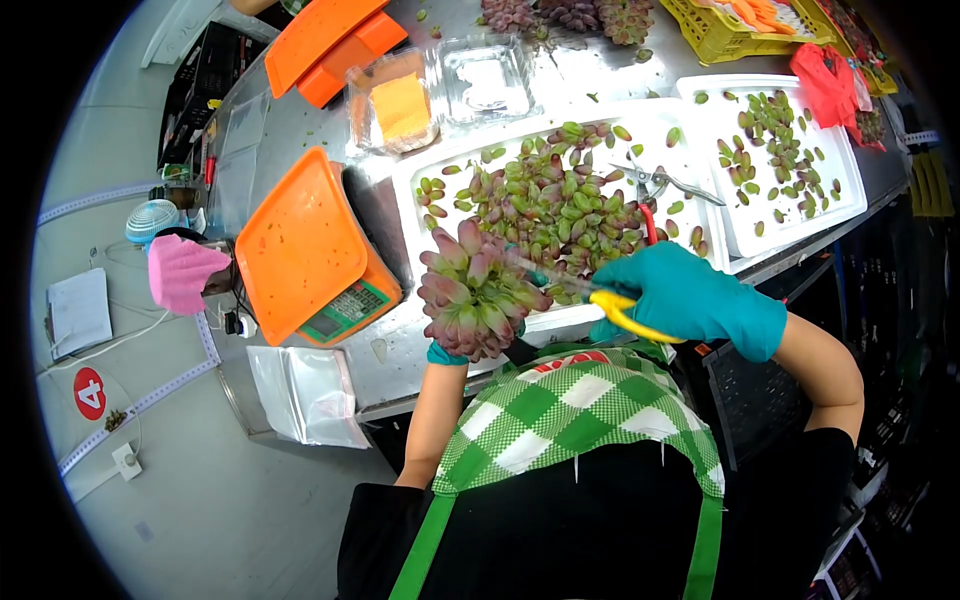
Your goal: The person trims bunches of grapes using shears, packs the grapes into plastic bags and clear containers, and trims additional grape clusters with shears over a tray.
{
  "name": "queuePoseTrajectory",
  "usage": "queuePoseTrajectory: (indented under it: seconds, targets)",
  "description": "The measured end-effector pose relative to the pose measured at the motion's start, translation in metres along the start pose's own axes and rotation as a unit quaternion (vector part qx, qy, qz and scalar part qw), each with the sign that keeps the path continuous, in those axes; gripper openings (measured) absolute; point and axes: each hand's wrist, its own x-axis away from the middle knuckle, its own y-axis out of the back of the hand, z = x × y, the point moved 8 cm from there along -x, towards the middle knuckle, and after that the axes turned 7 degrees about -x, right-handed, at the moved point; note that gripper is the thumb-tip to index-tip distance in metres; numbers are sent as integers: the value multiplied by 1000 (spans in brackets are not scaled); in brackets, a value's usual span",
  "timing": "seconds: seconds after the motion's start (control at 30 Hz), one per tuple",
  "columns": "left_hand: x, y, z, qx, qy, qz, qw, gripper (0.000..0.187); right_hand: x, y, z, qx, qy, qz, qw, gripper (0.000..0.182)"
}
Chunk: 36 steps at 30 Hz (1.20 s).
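Observation:
My left hand [447,354], in a teal glove, grips a large succulent rosette [480,290] from below; its purple-green leaves hide most of the fingers. Close by on the right, my right hand [690,300], also gloved, is closed around a yellow-handled tool [632,318]. The tool's slim end is blurred and points left at the rosette; I cannot tell its exact kind. Behind both hands, loose succulent leaves [560,205] cover much of a white tray [408,215]. Pruning shears [660,185] with a red handle lie at that tray's right side.
An orange scale [305,250] stands left of the tray, with plastic bags [305,390] at the table's front edge. Clear plastic boxes [485,80], more rosettes [625,20] and a yellow basket [720,40] are at the back. Another white tray [850,195] holds leaves.

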Motion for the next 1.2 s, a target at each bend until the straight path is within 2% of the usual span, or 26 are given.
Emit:
queuePoseTrajectory:
  seconds: [0.1, 0.2, 0.33, 0.43, 0.57, 0.63, 0.73, 0.83, 0.93, 0.97, 1.07, 1.17, 1.2]
  targets:
    - [-2, 2, -3, 44, 7, -6, 999, 58, -1, 5, -14, -77, -90, -10, 993, 50]
    - [-5, 2, -7, 210, 26, 14, 977, 58, 0, -2, -6, -44, -7, -9, 999, 49]
    - [-7, -5, -22, 495, 55, 84, 863, 59, -3, -5, 2, -4, -4, 23, 1000, 47]
    - [-5, -12, -29, 585, 59, 109, 801, 60, -6, -7, 1, 16, 4, 17, 1000, 44]
    - [-3, -15, -24, 612, 53, 100, 783, 61, -7, 0, -14, 24, -41, -24, 999, 43]
    - [-1, -15, -18, 610, 54, 76, 787, 62, -5, 6, -21, 13, -59, -49, 997, 45]
    - [0, -11, -2, 614, 84, 8, 785, 64, -2, -2, -28, -19, -86, -28, 996, 46]
    - [3, -3, 15, 618, 125, -75, 772, 67, -1, -5, -24, -19, -61, -39, 997, 42]
    - [6, 5, 17, 614, 145, -128, 765, 68, -3, -10, -26, -57, -10, -89, 994, 46]
    - [6, 6, 16, 613, 147, -132, 765, 68, -2, -10, -22, -51, -11, -75, 996, 51]
    - [5, 8, 9, 612, 150, -108, 769, 69, -2, -12, -16, -128, 11, -85, 988, 50]
    - [2, 10, -12, 608, 149, -36, 779, 71, -10, -16, -22, -280, 48, -147, 947, 53]
    - [-1, 11, -22, 601, 149, -7, 785, 72, -14, -18, -20, -355, 95, -164, 915, 54]
